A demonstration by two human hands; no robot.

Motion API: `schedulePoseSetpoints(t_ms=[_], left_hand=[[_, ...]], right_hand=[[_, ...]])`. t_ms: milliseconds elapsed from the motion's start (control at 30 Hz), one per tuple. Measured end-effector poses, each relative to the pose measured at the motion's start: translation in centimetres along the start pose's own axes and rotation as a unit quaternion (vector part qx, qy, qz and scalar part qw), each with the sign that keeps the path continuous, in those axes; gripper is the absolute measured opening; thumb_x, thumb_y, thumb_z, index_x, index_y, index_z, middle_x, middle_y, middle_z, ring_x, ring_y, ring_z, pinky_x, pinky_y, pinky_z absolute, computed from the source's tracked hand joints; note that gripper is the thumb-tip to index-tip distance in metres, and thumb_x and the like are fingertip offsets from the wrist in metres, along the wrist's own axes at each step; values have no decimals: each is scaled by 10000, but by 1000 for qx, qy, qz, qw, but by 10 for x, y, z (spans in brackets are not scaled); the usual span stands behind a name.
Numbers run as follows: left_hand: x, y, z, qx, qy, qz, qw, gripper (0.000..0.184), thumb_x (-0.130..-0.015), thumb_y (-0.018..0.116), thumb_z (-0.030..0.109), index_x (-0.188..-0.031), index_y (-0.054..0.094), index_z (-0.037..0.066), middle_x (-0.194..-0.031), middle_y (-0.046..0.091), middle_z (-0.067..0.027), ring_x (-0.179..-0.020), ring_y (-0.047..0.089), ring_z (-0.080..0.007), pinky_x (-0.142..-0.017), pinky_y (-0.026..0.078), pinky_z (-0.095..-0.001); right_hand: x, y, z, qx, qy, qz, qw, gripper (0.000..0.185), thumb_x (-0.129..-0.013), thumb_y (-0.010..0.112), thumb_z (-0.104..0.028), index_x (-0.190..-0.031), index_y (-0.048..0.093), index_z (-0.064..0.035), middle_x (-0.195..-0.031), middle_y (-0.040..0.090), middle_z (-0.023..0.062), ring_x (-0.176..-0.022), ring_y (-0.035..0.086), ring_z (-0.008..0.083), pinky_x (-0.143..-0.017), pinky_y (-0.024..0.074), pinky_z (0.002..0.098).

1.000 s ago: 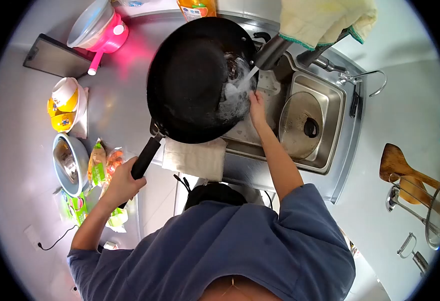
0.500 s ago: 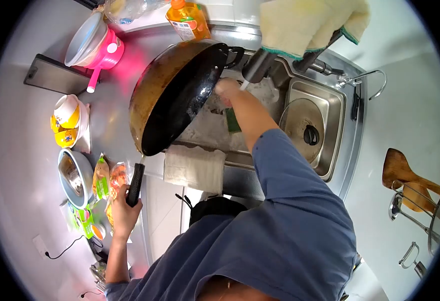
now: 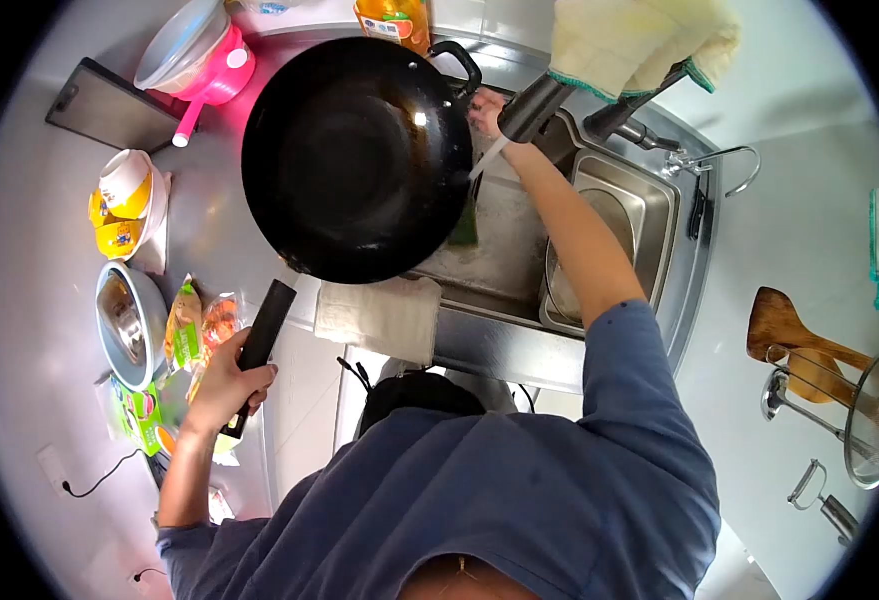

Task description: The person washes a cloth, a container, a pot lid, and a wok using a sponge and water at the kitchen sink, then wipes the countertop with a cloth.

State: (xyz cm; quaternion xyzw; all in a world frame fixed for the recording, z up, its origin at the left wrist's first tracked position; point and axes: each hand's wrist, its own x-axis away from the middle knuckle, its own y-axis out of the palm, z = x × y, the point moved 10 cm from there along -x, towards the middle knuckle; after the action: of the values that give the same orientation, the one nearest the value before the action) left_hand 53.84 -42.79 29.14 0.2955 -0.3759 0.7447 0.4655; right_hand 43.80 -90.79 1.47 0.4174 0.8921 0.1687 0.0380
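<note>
A black wok (image 3: 349, 160) is held up over the left part of the sink (image 3: 519, 300), its dark inside facing me. My left hand (image 3: 224, 385) is wrapped round its long black handle (image 3: 267, 325). Beside the wok's far right rim, just below the small loop handle, is my right hand (image 3: 485, 112); the faucet (image 3: 534, 108) partly covers it and its fingers are blurred, so its grip is unclear. A stream of water (image 3: 489, 160) runs from the faucet onto the wok's right edge. Below the wok, a green scouring pad (image 3: 465, 228) lies in the soapy basin.
A glass lid (image 3: 599, 240) sits in the right basin. A folded white cloth (image 3: 379, 318) hangs over the sink's front edge. Bowls (image 3: 131, 325) and food packets (image 3: 187, 325) line the left counter; an orange soap bottle (image 3: 394, 22) stands behind. A towel (image 3: 644, 45) drapes over the faucet.
The wok has turned from tilted on its side to show its whole inside. My left hand has moved left and nearer to me; my right hand has shifted right and farther away.
</note>
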Motion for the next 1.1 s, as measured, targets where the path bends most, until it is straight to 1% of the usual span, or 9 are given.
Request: schedulePoseSetpoints(t_ms=[33,100,300,533,567,633,833,1000,1100], left_hand=[[1,-2,6,1,3,2,1000,273,-762,585,-2,-1010,475,-30,-542,441,-1,-400,420,-66,-353,339,-226],[5,9,6,38,-36,-66,996,226,-758,580,-5,-952,464,-19,-545,425,5,-400,409,-63,-350,328,-223],[18,-2,4,41,-123,-144,981,153,-752,572,-14,-836,447,15,-531,409,8,-377,381,-63,-336,311,-219],[10,-49,-12,-82,-168,-195,963,184,-808,617,123,-858,481,10,-535,479,-26,-367,413,-77,-327,344,-232],[3,-51,-13,-119,-156,-198,960,193,-822,618,161,-850,492,19,-534,481,-18,-367,414,-76,-331,348,-230],[-16,-38,-15,-120,-124,-249,953,310,-890,568,342,-808,510,49,-529,475,-1,-359,408,-67,-340,343,-220],[-116,3,-58,-216,8,-285,934,346,-890,570,392,-875,560,47,-592,476,21,-441,425,-43,-397,335,-199],[-186,-3,-31,-295,323,-57,897,387,-801,686,351,-1021,641,37,-596,549,-8,-481,512,-144,-495,408,-308],[-161,-17,32,-390,311,68,864,378,-777,697,352,-960,663,23,-613,599,-79,-534,567,-219,-566,444,-356]], right_hand=[[3,-8,-8,-286,-8,60,956,254,-859,558,-216,-956,638,4,-865,654,103,-793,626,182,-666,510,297],[15,5,-20,-228,113,15,967,348,-894,581,-298,-1126,561,-39,-931,628,48,-865,584,132,-700,487,262],[34,-13,-32,-46,132,31,990,259,-805,704,-369,-750,597,-140,-707,572,-45,-644,521,79,-535,422,272],[119,-3,-37,40,372,-33,927,313,-956,469,-348,-866,567,-65,-487,297,-49,-508,388,135,-571,384,291],[121,-14,-43,25,365,-32,930,318,-943,498,-271,-1010,568,32,-531,379,-10,-508,457,162,-587,442,306],[129,-32,-77,34,320,6,947,305,-946,490,-253,-1013,564,36,-551,384,-22,-503,448,153,-585,445,305],[152,-28,-196,49,201,32,978,183,-966,447,-189,-986,530,-27,-624,405,-41,-477,345,70,-579,425,280],[176,-57,-218,92,82,75,990,168,-973,448,-178,-1033,506,-32,-737,471,-7,-575,436,72,-632,448,236],[177,-75,-204,33,26,94,995,182,-980,435,-183,-1066,508,-40,-751,465,-6,-613,432,75,-665,449,248]])
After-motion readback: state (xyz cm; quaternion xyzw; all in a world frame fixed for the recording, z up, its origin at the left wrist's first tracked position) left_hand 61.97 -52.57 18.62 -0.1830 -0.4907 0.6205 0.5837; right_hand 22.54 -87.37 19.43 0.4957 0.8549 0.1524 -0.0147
